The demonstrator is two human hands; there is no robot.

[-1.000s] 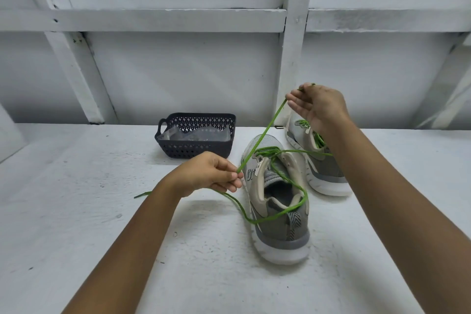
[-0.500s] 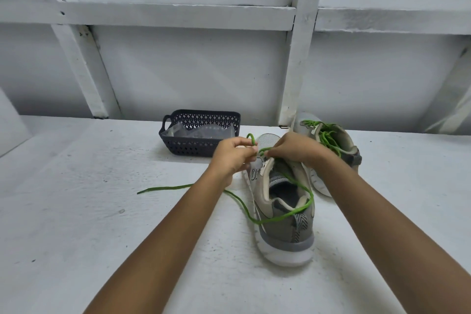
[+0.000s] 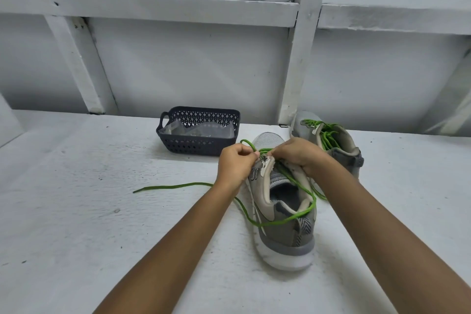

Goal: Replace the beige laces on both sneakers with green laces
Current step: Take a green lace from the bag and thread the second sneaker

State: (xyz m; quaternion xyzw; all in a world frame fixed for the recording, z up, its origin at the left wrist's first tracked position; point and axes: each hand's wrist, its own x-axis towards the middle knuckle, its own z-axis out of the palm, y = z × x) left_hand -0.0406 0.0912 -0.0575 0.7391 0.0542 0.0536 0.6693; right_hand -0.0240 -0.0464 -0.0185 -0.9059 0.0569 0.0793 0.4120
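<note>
The green lace is threaded through the near sneaker, and its working part sits right between the 2 sets of fingertips, over the eyelet rows. The sneaker stands on the white table with its long axis running away from the person, heel towards the wrists and toe beyond the knuckles.

The left hand pinches the lace, and a small loop arcs up just above its knuckles. The right hand, just beside it and almost touching, has its fingers curled down onto the lace at the tongue edge. What exactly it pinches is hidden under the fingers.

Both hands look equally near the crossing, so the next pull probably turns on the left hand's loop. Slack trails back from the hands around the heel collar, and 1 free end lies out past the left forearm.

Beyond the right hand stands the far sneaker, already in green. Beyond the left hand is a dark plastic basket.
</note>
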